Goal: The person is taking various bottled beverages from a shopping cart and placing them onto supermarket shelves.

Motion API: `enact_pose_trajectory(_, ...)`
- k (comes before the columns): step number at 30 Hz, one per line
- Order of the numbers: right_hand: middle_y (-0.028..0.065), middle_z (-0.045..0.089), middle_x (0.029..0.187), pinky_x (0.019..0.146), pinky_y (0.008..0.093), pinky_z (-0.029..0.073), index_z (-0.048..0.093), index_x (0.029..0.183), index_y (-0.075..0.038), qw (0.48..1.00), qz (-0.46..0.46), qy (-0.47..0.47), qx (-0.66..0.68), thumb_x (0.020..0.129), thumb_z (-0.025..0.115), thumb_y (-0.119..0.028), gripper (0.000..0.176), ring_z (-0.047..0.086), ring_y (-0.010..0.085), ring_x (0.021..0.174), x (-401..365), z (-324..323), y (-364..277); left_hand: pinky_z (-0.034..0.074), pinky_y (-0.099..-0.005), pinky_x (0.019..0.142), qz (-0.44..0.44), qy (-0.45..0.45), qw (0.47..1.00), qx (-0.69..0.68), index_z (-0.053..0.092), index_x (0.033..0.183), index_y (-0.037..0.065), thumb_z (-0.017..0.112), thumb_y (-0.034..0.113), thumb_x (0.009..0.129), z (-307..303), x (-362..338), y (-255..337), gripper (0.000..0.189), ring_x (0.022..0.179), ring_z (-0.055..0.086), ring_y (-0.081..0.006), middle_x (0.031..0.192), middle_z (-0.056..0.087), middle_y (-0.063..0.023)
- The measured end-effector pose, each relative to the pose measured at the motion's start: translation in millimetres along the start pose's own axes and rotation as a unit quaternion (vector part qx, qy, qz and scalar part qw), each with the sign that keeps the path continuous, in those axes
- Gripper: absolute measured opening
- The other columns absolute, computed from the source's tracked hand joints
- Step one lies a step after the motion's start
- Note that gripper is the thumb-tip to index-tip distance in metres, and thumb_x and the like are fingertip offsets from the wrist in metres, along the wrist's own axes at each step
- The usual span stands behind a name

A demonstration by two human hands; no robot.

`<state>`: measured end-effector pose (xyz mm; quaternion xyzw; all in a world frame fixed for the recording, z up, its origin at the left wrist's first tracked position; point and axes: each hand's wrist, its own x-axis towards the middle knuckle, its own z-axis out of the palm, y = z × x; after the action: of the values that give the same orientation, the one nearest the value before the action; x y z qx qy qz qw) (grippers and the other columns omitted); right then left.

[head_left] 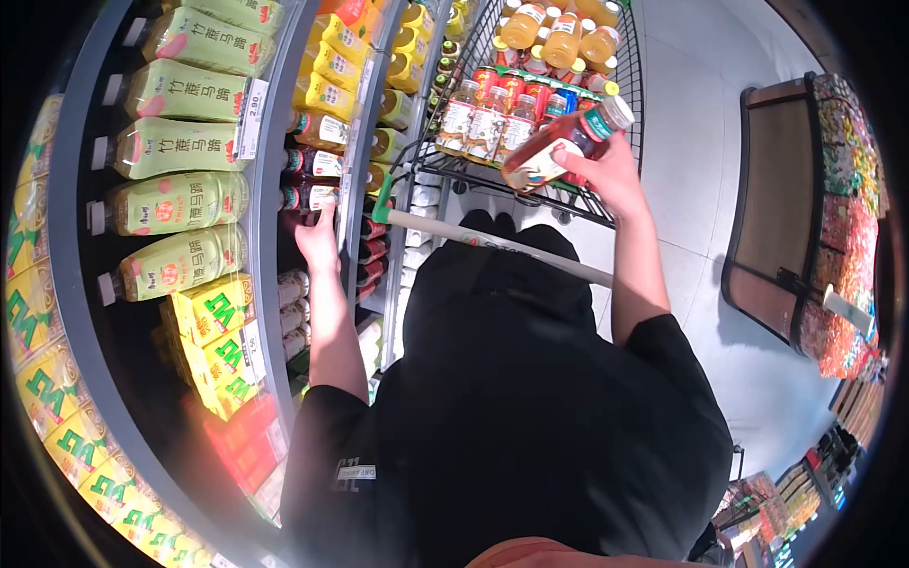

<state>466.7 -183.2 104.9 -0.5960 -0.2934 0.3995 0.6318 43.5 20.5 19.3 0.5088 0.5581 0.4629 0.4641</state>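
My right hand grips a bottle of red drink with a white cap, tilted on its side above the near edge of a wire shopping cart. The cart holds several bottles of orange and amber drinks. My left hand reaches into a shelf at the left, its fingers at a row of dark bottles lying with caps outward. Whether it grips one is hidden by the shelf edge.
Curved shelves on the left carry green-labelled bottles and yellow cartons. The cart handle crosses in front of my body. A display bin of packaged goods stands at the right on the tiled floor.
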Motion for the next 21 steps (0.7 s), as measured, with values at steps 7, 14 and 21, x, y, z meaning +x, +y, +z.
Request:
enact_pose_trajectory(7,0.0068,0.071,0.113,0.093,0.0335,0.057,0.062,0.127,0.0,0.99,0.028,-0.102,-0.098,0.077,0.089,-0.013,0.058,0.069,0.0163,0.102,-26,26,-19,0.051,-0.0367,0.084,0.103,-0.1,0.985,0.099,0.054,0.113,0.003,0.078,0.006,0.089,50,-107,60,0.034,0.102,0.06,-0.0224,0.115,0.054,-0.013)
enact_pose_trajectory(14,0.0144,0.06,0.122,0.093,0.0376,0.057,0.063,0.13,-0.002,0.944,-0.087,-0.25,-0.198,0.073,0.092,-0.021,0.067,0.063,0.025,0.115,-49,65,-45,0.046,-0.039,0.108,0.0,-0.52,0.848,0.101,0.051,0.14,0.002,0.09,0.023,0.079,102,-125,122,0.075,0.12,0.063,-0.0212,0.134,0.061,-0.0133)
enact_pose_trajectory(21,0.0063,0.07,0.116,0.092,0.0311,0.054,0.059,0.138,-0.003,0.979,-0.034,-0.196,-0.042,0.097,0.066,-0.013,0.043,0.067,0.0163,0.106,9,39,14,0.051,-0.036,0.103,0.007,-0.424,0.9,0.097,0.056,0.133,0.001,0.09,0.016,0.075,81,-124,91,0.068,0.116,0.065,-0.0194,0.123,0.067,-0.0105)
